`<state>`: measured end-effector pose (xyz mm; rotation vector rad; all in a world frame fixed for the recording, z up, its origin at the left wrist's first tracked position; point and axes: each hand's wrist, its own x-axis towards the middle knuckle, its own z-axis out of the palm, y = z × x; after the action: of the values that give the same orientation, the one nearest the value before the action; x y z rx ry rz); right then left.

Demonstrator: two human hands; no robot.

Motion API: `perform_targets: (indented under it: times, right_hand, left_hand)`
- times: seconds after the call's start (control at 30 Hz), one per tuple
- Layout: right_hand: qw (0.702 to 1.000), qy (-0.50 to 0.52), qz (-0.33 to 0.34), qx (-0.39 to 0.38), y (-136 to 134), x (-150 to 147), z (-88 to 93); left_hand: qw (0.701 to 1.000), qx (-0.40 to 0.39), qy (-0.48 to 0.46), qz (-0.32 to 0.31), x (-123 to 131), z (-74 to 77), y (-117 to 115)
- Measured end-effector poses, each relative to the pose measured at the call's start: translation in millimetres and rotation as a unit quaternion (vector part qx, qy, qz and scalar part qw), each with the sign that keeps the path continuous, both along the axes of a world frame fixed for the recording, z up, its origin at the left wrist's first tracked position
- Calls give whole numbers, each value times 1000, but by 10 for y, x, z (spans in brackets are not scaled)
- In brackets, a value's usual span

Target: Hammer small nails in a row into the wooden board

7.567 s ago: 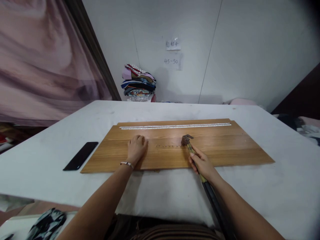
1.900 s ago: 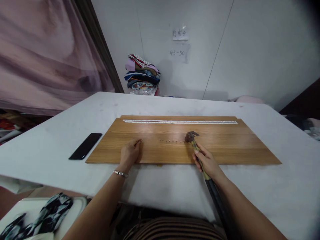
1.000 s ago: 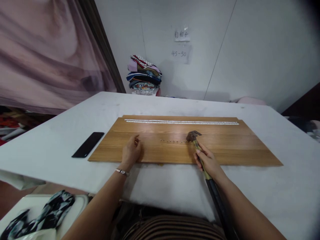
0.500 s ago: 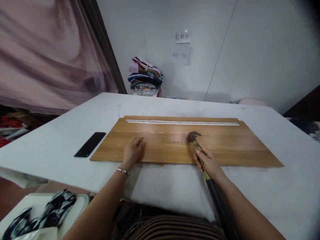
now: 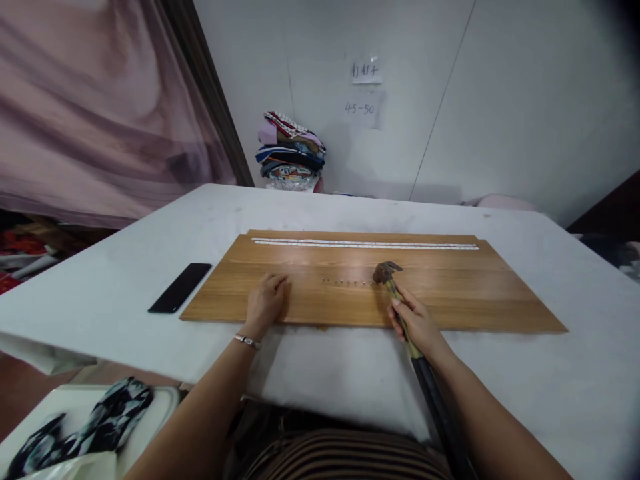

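My right hand (image 5: 416, 321) is wrapped round the handle of a claw hammer (image 5: 386, 272), just below its rusty head. The head rests at or just over the wooden board (image 5: 465, 293), at the right end of a row of small nails (image 5: 349, 282). Its dark lower handle runs back under my right forearm. My left hand (image 5: 265, 303) lies on the left part of the board with its fingers curled together. Whatever those fingers may hold is hidden. Two white strips with markings (image 5: 365, 245) lie along the board's far side.
A black phone (image 5: 181, 288) lies left of the board on the white-covered table (image 5: 125, 267). Folded clothes (image 5: 291, 153) are stacked at the far edge by the wall. Patterned cloth (image 5: 110, 413) sits on a white stool at lower left.
The fingers of my left hand have shifted slightly and press closer together. My right hand and the hammer stay in place.
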<state>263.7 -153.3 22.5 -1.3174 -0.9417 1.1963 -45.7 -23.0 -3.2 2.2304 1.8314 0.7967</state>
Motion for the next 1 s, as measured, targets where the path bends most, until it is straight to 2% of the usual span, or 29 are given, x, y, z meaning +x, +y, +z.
perform_targets:
  times: [0.47,0.7,1.0]
  right_hand:
    - [1000,1,-5,0,-1,-10,18]
    - [1000,3,-4,0,2,-11,12]
    - [1000,5,0,-7,8,4,-9]
  left_hand:
    - [1000,-23,-15,7,17,25,0]
    - [999,-1,-38,-5,10,26,1]
    - [1000,-5,-30,8,10,23,-3]
